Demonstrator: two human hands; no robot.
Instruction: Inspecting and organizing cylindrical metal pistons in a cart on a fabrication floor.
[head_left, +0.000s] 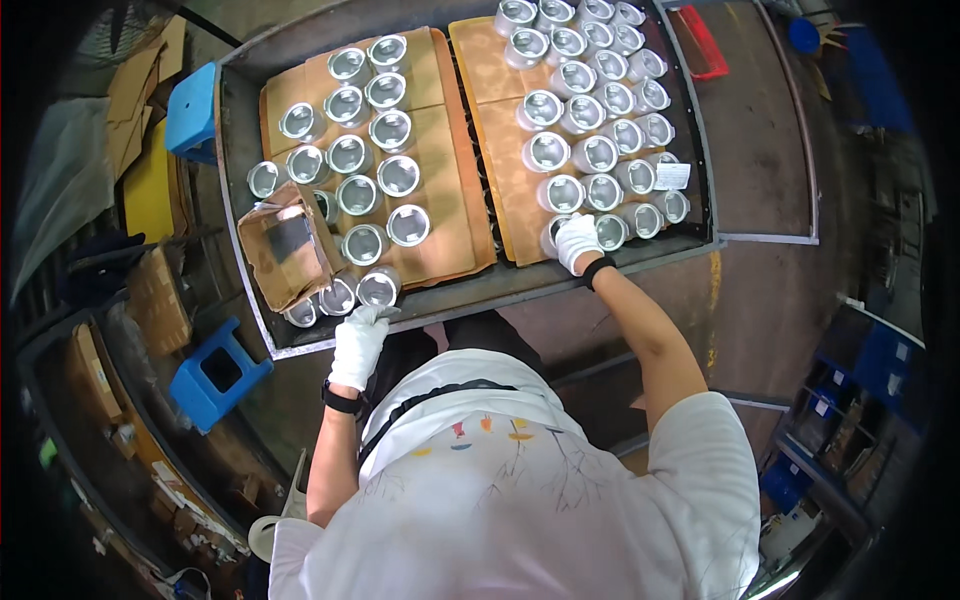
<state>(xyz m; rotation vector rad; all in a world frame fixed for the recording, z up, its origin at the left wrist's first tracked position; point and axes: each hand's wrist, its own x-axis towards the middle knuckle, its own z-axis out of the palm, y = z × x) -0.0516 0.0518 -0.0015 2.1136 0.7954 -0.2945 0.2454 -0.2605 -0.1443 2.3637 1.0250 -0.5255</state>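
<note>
My right hand (578, 243), in a white glove, is closed on the rim of a clear jar (550, 238) at the near left corner of the right-hand group. My left hand (360, 343), also gloved, is at the near edge of the table (460, 303), just below another clear jar (379, 287). Its fingers look pressed together; what they hold, if anything, is hidden. Several more clear round jars stand upright in loose rows on two brown cardboard sheets (440, 215). An open cardboard box (287, 250) with a dark thing inside stands among the left-hand jars.
A white paper label (672, 176) lies over jars at the right edge. Blue plastic stools (218, 372) stand left of the table. A red tray-like piece (703, 42) is beyond its far right corner. Shelves with blue bins (830, 395) line the right side.
</note>
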